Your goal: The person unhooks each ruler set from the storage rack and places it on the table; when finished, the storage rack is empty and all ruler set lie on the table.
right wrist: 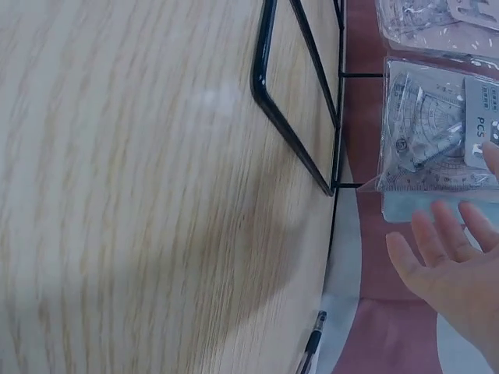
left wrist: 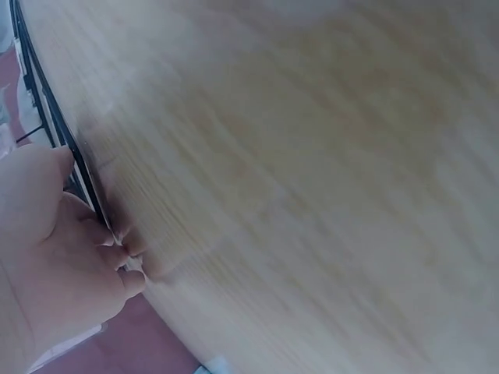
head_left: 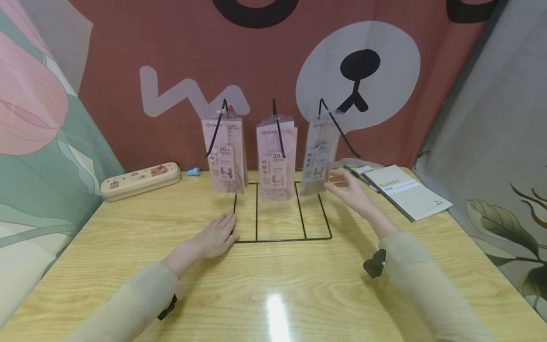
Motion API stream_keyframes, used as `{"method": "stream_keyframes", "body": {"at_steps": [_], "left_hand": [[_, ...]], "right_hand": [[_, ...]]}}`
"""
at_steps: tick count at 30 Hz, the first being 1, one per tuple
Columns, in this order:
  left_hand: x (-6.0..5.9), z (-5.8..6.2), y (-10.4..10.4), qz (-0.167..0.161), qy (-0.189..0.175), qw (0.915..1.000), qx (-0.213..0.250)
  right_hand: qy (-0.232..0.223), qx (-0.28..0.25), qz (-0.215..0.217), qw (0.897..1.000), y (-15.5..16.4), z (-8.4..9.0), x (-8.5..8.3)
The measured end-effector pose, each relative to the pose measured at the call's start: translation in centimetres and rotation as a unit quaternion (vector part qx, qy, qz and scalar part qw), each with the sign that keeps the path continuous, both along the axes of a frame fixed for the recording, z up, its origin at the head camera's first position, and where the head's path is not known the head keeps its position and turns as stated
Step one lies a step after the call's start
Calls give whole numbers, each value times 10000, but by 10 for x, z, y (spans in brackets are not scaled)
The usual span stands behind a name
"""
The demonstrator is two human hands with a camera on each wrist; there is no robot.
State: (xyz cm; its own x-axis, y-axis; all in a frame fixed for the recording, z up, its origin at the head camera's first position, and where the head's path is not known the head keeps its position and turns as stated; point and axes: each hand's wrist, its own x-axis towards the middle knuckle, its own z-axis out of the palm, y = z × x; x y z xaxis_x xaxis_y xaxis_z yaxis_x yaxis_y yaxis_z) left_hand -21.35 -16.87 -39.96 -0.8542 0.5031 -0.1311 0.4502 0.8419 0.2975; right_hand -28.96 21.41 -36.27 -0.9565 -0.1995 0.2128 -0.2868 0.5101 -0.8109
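A black wire display rack (head_left: 282, 240) stands on the table, with three prongs holding clear bags of ruler sets. These hang as a left ruler set (head_left: 232, 142), a middle ruler set (head_left: 267, 142) and a right ruler set (head_left: 315, 137). My left hand (head_left: 218, 236) rests at the left side of the rack's base, its fingers against the wire. At the lower right edge of the right ruler set is my right hand (head_left: 352, 192), its fingers loosely spread. Protractor markings show through that bag (right wrist: 429, 128) in the right wrist view.
A cream pencil case (head_left: 141, 181) lies at the back left, beside a small blue object (head_left: 193, 171). To the right are a notebook (head_left: 412, 194) and a dark pen (head_left: 351, 172). A patterned curtain (head_left: 188, 52) hangs behind the table.
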Motion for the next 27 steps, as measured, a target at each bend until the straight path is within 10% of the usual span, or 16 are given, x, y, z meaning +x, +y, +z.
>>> {"method": "stream_keyframes", "body": {"at_steps": [17, 27], "left_hand": [[-3, -6, -9, -136, -154, 9997, 102], [-4, -9, -10, -227, 89, 9997, 36]], "right_hand": [[-1021, -1156, 380, 9873, -17, 5, 5], [-1173, -1265, 437, 9840, -15, 9, 47]]}}
